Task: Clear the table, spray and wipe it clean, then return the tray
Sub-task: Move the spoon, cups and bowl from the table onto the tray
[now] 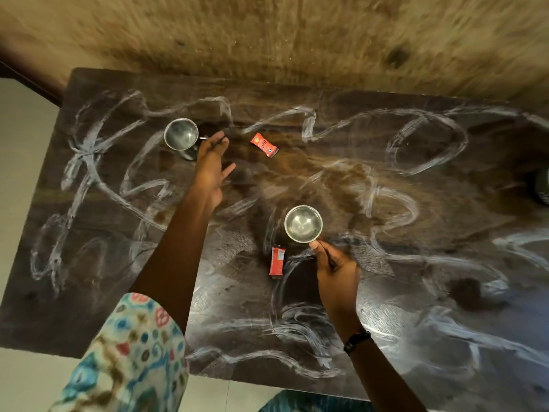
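The right hand's (337,267) fingers (319,245) are curled and pinch the handle of the near cup (303,223), a small steel cup standing upright near the middle of the tabletop (416,307), its mouth facing up and nothing visible inside. A dark band (356,340) sits on that wrist.

The left hand's (212,168) fingers (218,141) are straight and loosely spread, holding nothing. Their tips reach to the handle of the far cup (181,135), a second steel cup toward the far left corner; whether they touch the handle cannot be told, as the hand is blurred. A patterned sleeve (133,352) covers the upper part of that arm.

Two red wrappers lie flat on the tabletop. The far wrapper (263,145) is just right of the left hand's fingertips, toward the far edge. The near wrapper (277,261) lies just left of the right hand, below the near cup and slightly left of it.

The dark wooden tabletop is covered all over with looping white smears (89,162). At the right edge a rounded metal thing (543,185) is cut off by the frame. Beyond the far edge stands a stained wall (297,40); pale floor (23,129) shows past the left edge.
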`<state>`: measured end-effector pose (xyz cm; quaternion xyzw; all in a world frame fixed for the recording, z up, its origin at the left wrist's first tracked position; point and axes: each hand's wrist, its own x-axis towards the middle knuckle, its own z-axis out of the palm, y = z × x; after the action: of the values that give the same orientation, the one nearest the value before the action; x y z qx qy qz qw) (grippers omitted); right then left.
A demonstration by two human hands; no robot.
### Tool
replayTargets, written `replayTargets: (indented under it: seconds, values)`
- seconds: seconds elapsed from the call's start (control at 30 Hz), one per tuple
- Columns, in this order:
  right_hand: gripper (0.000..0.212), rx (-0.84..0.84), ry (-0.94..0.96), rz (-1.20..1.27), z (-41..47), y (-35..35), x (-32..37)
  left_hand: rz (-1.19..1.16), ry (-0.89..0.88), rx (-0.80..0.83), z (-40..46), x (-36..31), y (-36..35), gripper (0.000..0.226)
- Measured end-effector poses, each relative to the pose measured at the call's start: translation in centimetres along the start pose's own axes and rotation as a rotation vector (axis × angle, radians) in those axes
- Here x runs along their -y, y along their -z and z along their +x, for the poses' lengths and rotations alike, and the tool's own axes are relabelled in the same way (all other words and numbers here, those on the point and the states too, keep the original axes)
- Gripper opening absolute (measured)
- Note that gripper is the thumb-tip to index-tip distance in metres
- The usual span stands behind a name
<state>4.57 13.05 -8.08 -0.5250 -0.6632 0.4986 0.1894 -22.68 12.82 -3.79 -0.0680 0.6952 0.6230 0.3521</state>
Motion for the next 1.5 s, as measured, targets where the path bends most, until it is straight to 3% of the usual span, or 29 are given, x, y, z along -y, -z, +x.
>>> replayTargets:
  seconds: [0.23,0.33,0.47,0.67,0.87,1.1,1.5]
  values:
    - [0.022,0.012,-0.031,0.013,0.1,0.1,0.3,-0.027,0.015,-0.039,-1.5,1.3,0.5,0.007]
    - [0.022,0.002,-0.035,0.000,0.1,0.2,0.5,-0.047,-0.005,-0.125,-3.8,3.7,0.5,0.013]
    - [0.022,0.012,-0.027,0.005,0.3,0.5,0.7,-0.112,0.099,-0.220,-7.5,7.1,0.4,0.018]
    - [0.017,-0.020,-0.107,0.138,-0.3,2.9,-0.3,0.020,0.281,-0.178,-12.3,9.8,-1.3,0.011]
    - [0.018,-0.111,-0.156,0.249,-0.8,7.6,-2.8,0.128,0.254,-0.085,-16.3,10.4,-5.6,0.012]
    - [0.018,-0.262,-0.281,0.446,0.2,16.7,-7.0,0.225,0.192,0.014,-22.7,13.6,-14.9,0.014]
    - [0.022,-0.489,-0.204,0.505,3.2,44.3,-12.7,0.332,0.069,0.170,-36.4,21.4,-40.8,0.019]
